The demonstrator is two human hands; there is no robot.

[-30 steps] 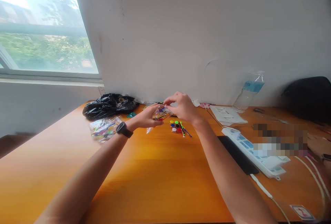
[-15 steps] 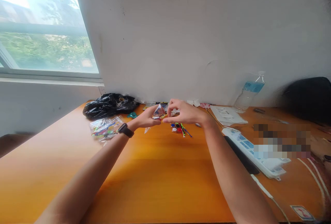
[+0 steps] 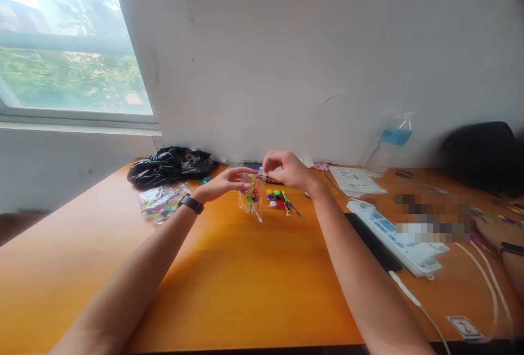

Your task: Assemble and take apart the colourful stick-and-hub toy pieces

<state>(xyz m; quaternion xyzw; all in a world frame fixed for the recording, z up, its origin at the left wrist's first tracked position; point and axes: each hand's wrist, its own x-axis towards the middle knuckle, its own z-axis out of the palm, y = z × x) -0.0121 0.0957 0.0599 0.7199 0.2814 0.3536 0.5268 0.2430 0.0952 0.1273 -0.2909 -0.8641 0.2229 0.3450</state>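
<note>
A small clear plastic bag point(image 3: 252, 200) with coloured pieces inside hangs upright just above the orange table point(image 3: 245, 278). My right hand point(image 3: 285, 169) pinches its top edge. My left hand point(image 3: 224, 183), a black watch on its wrist, has its fingers stretched toward the top of the bag and touches it. Right behind the bag lies a little heap of coloured round pieces and thin sticks point(image 3: 280, 201) on the table.
A second clear bag of coloured pieces point(image 3: 160, 203) and a crumpled black bag point(image 3: 172, 164) lie at the left. A white power strip point(image 3: 399, 237) with cable, papers point(image 3: 354, 180), a water bottle point(image 3: 387, 147) and a dark bag point(image 3: 483, 155) are at the right. Another person's hand point(image 3: 501, 232) shows at the right edge.
The small bag was held crumpled between both hands; it now hangs down full length from my right hand's pinch. My left fingers have opened out.
</note>
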